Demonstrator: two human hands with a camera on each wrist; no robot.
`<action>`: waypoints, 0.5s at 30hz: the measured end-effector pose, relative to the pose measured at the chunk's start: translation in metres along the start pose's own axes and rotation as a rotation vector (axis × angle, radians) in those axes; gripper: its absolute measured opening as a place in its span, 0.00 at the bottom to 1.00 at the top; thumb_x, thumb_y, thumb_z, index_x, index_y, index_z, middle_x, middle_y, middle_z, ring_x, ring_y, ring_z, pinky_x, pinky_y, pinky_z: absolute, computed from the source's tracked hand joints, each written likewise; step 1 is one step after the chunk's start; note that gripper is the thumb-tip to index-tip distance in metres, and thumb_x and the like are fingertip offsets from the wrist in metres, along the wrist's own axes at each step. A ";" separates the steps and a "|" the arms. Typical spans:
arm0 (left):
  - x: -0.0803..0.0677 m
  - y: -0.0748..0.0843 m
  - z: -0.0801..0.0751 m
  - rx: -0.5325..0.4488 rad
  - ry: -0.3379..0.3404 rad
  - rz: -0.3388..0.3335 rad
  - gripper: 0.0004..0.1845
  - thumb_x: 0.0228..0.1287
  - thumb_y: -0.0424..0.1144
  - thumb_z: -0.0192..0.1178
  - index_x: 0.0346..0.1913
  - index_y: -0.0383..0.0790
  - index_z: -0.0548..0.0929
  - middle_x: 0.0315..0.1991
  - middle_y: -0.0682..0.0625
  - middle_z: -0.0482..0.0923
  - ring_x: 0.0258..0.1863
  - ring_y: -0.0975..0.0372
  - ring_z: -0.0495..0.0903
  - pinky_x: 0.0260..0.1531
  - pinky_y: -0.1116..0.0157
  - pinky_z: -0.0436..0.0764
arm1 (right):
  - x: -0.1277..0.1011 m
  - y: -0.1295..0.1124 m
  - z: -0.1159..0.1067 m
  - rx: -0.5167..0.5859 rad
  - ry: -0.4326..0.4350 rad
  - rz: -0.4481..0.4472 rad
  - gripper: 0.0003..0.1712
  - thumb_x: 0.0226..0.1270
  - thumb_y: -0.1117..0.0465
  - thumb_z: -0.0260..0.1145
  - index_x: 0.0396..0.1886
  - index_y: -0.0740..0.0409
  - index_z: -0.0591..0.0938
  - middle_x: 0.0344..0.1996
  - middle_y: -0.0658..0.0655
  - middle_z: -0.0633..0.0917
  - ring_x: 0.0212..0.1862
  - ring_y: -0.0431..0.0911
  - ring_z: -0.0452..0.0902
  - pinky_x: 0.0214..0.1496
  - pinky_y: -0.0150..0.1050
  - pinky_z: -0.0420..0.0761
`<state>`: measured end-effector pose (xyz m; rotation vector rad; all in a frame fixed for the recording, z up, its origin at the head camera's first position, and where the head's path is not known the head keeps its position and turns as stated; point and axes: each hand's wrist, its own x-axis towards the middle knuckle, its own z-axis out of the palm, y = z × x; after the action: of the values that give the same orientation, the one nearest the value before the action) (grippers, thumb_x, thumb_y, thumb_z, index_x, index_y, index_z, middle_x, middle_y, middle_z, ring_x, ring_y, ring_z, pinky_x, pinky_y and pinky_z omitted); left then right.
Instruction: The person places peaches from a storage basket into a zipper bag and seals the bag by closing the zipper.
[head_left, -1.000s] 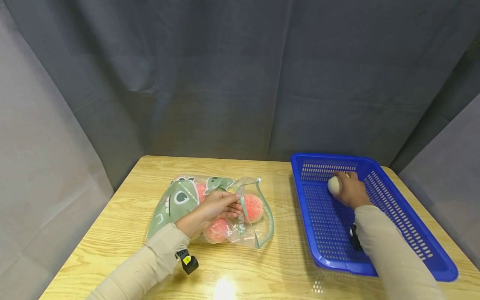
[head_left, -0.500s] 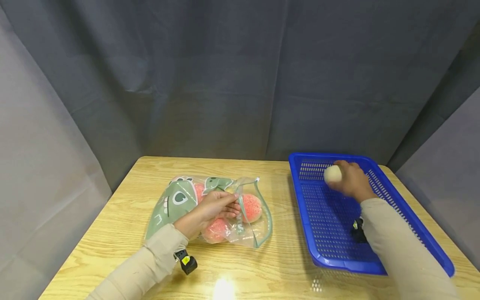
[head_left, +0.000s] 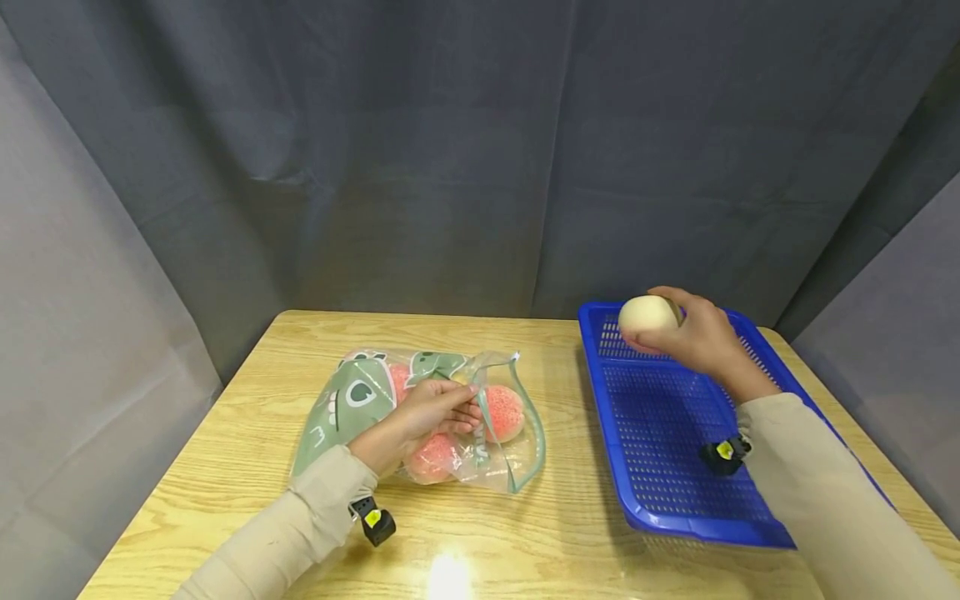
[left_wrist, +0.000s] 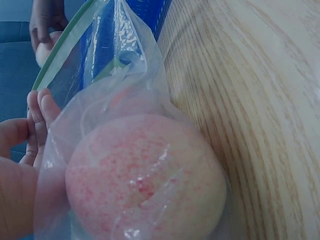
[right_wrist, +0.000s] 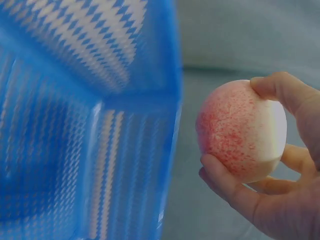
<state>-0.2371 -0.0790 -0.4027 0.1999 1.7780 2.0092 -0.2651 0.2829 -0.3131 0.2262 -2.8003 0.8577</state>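
My right hand (head_left: 705, 333) grips a peach (head_left: 647, 318), pale on one side and speckled pink on the other, above the far end of the blue basket (head_left: 609, 450). In the right wrist view the fingers curl round this peach (right_wrist: 235, 132), clear of the basket wall (right_wrist: 170, 110). On the left, my left hand (head_left: 431, 417) pinches the upper layer of a clear zip bag (head_left: 341, 417) printed with a green cartoon face. Several pink peaches (head_left: 433, 458) lie inside it, one near its open mouth. The left wrist view has a bagged peach (left_wrist: 145, 175) close up.
The bag and basket sit on a light wooden table (head_left: 570, 500), with bare wood between them. A dark grey curtain (head_left: 420, 167) hangs behind the table's back edge, and lighter cloth (head_left: 82, 333) hangs at the sides.
My right hand has lifted the peach up out of the basket, moving slightly left and towards the back rim. The left hand and the bag have stayed put.
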 end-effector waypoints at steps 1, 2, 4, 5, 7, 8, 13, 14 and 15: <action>0.001 0.000 0.000 0.000 0.011 -0.008 0.11 0.71 0.37 0.55 0.34 0.33 0.81 0.25 0.51 0.82 0.25 0.66 0.82 0.29 0.73 0.83 | -0.003 -0.006 0.000 0.014 0.003 -0.005 0.44 0.54 0.48 0.74 0.66 0.63 0.68 0.53 0.71 0.76 0.43 0.60 0.71 0.35 0.48 0.75; 0.001 0.000 0.000 -0.002 0.014 -0.014 0.11 0.71 0.37 0.54 0.34 0.33 0.81 0.25 0.50 0.82 0.25 0.66 0.82 0.28 0.73 0.83 | -0.005 -0.012 0.000 0.027 0.006 -0.011 0.43 0.54 0.49 0.74 0.66 0.63 0.69 0.53 0.71 0.76 0.43 0.59 0.72 0.34 0.46 0.75; 0.002 0.000 0.001 -0.003 0.019 -0.024 0.11 0.72 0.36 0.53 0.34 0.33 0.81 0.25 0.50 0.82 0.24 0.66 0.82 0.28 0.73 0.83 | -0.010 -0.023 0.001 0.046 0.015 -0.025 0.41 0.54 0.51 0.74 0.65 0.61 0.70 0.53 0.71 0.77 0.42 0.59 0.72 0.33 0.43 0.75; 0.002 0.000 0.001 -0.005 0.019 -0.028 0.11 0.72 0.36 0.52 0.34 0.33 0.80 0.24 0.50 0.82 0.24 0.66 0.82 0.28 0.73 0.83 | -0.012 -0.029 0.001 0.058 0.018 -0.032 0.41 0.54 0.52 0.74 0.65 0.61 0.70 0.52 0.70 0.77 0.41 0.58 0.73 0.32 0.42 0.75; 0.003 0.000 0.001 -0.005 0.017 -0.032 0.11 0.72 0.35 0.52 0.33 0.34 0.80 0.24 0.50 0.82 0.24 0.66 0.82 0.28 0.73 0.83 | -0.018 -0.038 0.004 0.069 0.031 -0.054 0.39 0.53 0.54 0.74 0.64 0.59 0.71 0.50 0.69 0.78 0.38 0.57 0.74 0.31 0.40 0.74; 0.003 0.001 0.001 -0.005 0.016 -0.034 0.11 0.72 0.35 0.52 0.33 0.34 0.80 0.24 0.50 0.82 0.24 0.66 0.82 0.27 0.73 0.83 | -0.021 -0.043 0.007 0.073 0.039 -0.068 0.39 0.52 0.55 0.75 0.64 0.59 0.72 0.49 0.68 0.79 0.37 0.56 0.74 0.30 0.40 0.74; 0.003 0.003 0.000 0.004 0.024 -0.034 0.11 0.72 0.35 0.52 0.33 0.33 0.80 0.24 0.50 0.82 0.24 0.66 0.82 0.28 0.73 0.83 | -0.038 -0.070 0.030 0.096 0.030 -0.135 0.39 0.51 0.56 0.76 0.63 0.58 0.72 0.49 0.66 0.80 0.36 0.54 0.76 0.31 0.39 0.76; 0.002 0.003 0.000 0.004 0.025 -0.033 0.11 0.72 0.35 0.53 0.33 0.33 0.80 0.24 0.50 0.82 0.24 0.66 0.82 0.28 0.73 0.83 | -0.042 -0.076 0.035 0.113 0.021 -0.144 0.39 0.51 0.57 0.76 0.63 0.59 0.72 0.50 0.66 0.79 0.37 0.54 0.75 0.32 0.40 0.76; 0.002 0.003 0.000 0.005 0.023 -0.031 0.11 0.72 0.35 0.53 0.33 0.33 0.80 0.24 0.50 0.81 0.24 0.66 0.82 0.28 0.73 0.83 | -0.046 -0.082 0.041 0.128 0.012 -0.148 0.39 0.51 0.57 0.76 0.63 0.59 0.71 0.51 0.66 0.78 0.38 0.55 0.75 0.33 0.40 0.77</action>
<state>-0.2400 -0.0784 -0.3998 0.1509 1.7896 1.9936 -0.2100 0.1970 -0.3133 0.4410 -2.6798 0.9993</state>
